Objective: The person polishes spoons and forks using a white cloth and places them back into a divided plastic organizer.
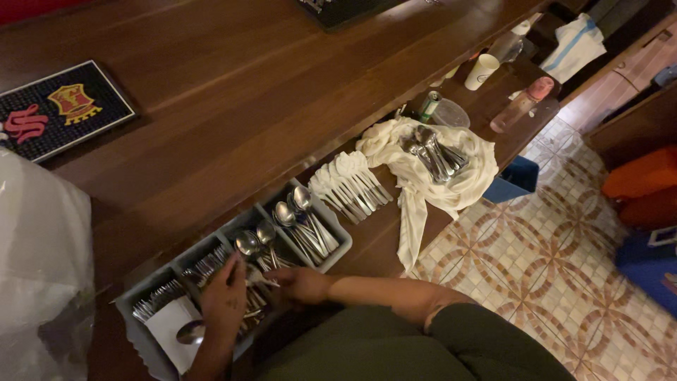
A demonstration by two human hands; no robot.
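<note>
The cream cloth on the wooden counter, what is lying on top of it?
A pile of loose metal spoons rests on the crumpled cream cloth, near its middle. Whatever lies beneath the cloth's folds is covered and cannot be seen.

Both hands [261,293] in cutlery tray [144,339]

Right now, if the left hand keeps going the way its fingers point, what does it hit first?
Likely the forks in the grey cutlery tray. The left hand points up and away over that compartment, fingertips already at the pile. Depth is unclear, so it may already touch them.
</note>
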